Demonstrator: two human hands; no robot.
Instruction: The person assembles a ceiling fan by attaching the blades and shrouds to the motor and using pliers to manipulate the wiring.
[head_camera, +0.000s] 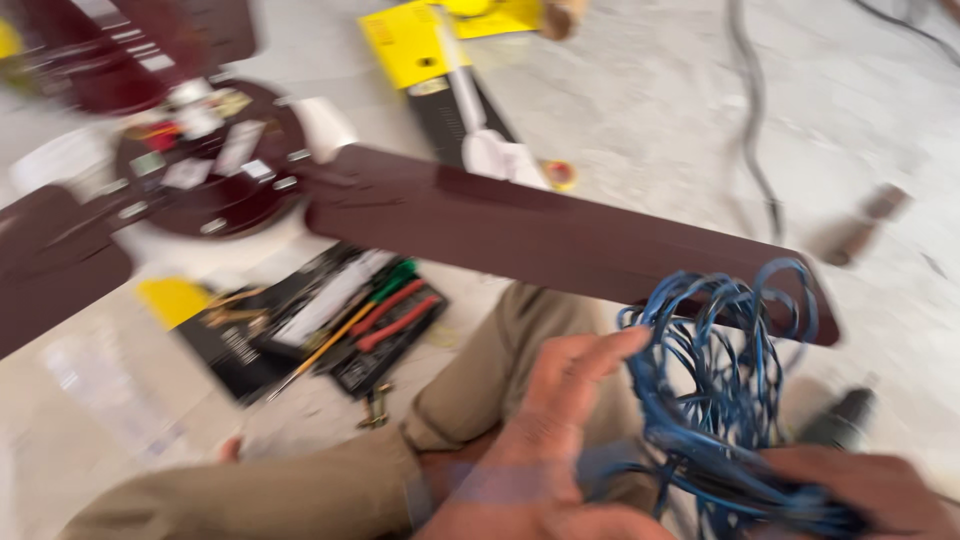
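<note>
Pale concrete floor (640, 100), dusty, frame motion-blurred. I sit with my knee (480, 370) in khaki trousers raised. A tangled bundle of blue wire (715, 380) hangs in front of my lap, over the tip of a brown ceiling-fan blade (540, 235). My right hand (860, 490) is closed round the lower end of the bundle, fingers wrapped over the strands. My left hand (560, 420) is open, fingers extended, resting against the bundle's left side. The fan hub (210, 165) lies upper left; an opened tool pouch (330, 320) with red-handled pliers sits left of my knee. A dark cable (755, 130) runs across bare floor upper right.
</note>
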